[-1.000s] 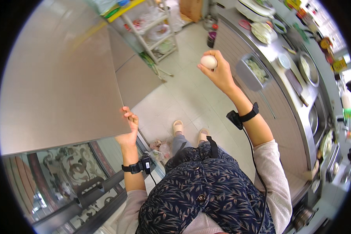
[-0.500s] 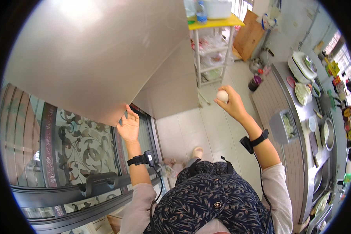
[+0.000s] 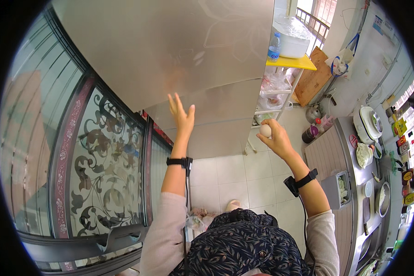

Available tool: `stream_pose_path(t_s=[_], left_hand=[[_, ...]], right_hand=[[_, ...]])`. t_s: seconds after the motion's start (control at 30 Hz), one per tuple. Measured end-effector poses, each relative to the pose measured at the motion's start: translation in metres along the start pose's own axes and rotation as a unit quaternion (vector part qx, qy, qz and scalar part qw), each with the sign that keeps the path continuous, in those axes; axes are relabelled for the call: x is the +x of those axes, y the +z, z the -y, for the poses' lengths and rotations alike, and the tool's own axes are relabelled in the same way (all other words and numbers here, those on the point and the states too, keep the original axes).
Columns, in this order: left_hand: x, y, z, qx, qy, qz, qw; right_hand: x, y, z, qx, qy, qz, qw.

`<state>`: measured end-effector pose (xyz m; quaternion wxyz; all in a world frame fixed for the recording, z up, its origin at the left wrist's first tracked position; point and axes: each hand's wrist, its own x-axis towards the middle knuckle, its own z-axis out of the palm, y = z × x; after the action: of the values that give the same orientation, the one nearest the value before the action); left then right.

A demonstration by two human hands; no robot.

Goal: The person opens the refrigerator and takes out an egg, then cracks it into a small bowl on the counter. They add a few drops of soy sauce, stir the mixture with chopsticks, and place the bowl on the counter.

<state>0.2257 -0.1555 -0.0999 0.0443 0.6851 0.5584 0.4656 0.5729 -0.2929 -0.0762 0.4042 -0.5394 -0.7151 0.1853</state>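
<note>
A pale egg (image 3: pixel 265 130) sits between the thumb and fingers of my right hand (image 3: pixel 279 141), held up over the tiled floor. My left hand (image 3: pixel 183 118) is open, thumb apart and fingers pointing up, in front of the lower part of a tall brushed-metal refrigerator's upper door (image 3: pixel 170 50). Whether its fingertips touch the metal I cannot tell. That door lies close to flush above the lower door (image 3: pixel 221 110). Each wrist wears a black strap with a small box and a cable.
Patterned glass sliding doors (image 3: pixel 108 165) stand on my left. Beyond the refrigerator is a yellow-topped rack (image 3: pixel 299 61) with a water bottle (image 3: pixel 274 47) and a white box. A counter (image 3: pixel 349 152) runs along the right, with a bin (image 3: pixel 336 189) hung on it, a knife and bowls.
The refrigerator's upper door has swung from standing open to nearly flush. My left hand has left its edge and moved up. My right hand still holds the egg.
</note>
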Motion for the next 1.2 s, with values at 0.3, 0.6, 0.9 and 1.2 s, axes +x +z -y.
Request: stream_pose_path(t_s=[0.3, 0.6, 0.9, 1.2], left_hand=[[0.049, 0.056, 0.058, 0.045, 0.033, 0.006, 0.998], [-0.072, 0.111, 0.001, -0.127, 0.066, 0.187, 0.972], [-0.262, 0.208, -0.231, -0.303, 0.344, 0.516, 0.724], [-0.339, 0.305, -0.444, -0.254, 0.586, 0.415, 0.648]], right_hand=[[-0.005, 0.029, 0.004, 0.009, 0.03, -0.029, 0.999], [-0.12, -0.002, -0.055, 0.178, 0.209, -0.106, 0.955], [-0.324, -0.095, -0.086, 0.016, 0.359, -0.247, 0.9], [-0.525, -0.232, -0.145, 0.015, 0.45, -0.483, 0.751]])
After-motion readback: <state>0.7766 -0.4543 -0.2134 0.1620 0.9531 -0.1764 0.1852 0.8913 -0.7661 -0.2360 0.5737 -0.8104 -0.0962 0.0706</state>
